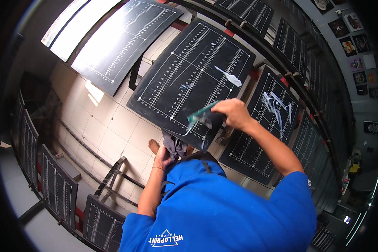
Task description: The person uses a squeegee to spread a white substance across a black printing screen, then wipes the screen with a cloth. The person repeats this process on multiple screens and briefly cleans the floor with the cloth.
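Two hands on duty here, well apart! The right hand [235, 112] is wrapped around a green scraper [201, 110], its blade blurred over the near end of the big black board [193, 96] straight ahead of the person. How far along? Partway, I'd judge: much of that board's face is dark, but a thick white smear [232, 79] sits towards its right side, with fainter streaks elsewhere. Over on the right-hand board [250, 145], heavy white streaks [275, 105] look unspread, so there's plenty left there. And the pose! Right elbow bent out wide, forearm slanting inward across that right-hand board, wrist above the work. Down low, the left hand [163, 156] is closed on a grey cloth [174, 145] beside the near edge, forearm angled up from the hip.
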{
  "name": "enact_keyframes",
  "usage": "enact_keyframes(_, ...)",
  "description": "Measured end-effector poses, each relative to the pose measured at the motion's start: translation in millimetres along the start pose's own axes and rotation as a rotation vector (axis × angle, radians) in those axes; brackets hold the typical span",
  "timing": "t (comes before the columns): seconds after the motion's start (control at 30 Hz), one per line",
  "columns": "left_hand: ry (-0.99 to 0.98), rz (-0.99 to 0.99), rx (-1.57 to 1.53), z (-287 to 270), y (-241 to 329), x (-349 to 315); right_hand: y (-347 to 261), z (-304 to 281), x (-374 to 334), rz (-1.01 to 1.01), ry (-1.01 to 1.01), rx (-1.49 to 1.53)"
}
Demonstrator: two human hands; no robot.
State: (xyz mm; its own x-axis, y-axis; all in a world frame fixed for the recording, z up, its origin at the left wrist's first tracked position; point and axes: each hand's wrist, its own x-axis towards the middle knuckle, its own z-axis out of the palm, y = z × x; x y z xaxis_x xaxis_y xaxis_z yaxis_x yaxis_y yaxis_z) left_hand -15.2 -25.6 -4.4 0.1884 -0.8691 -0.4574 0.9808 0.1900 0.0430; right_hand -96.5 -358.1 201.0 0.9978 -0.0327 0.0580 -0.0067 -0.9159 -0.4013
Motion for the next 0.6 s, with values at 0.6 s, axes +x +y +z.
enact_keyframes(0.6, 0.104, -0.159, 0.136, -25, 8, -11, 111, 0, 55, 0.582, 0.351, -0.314)
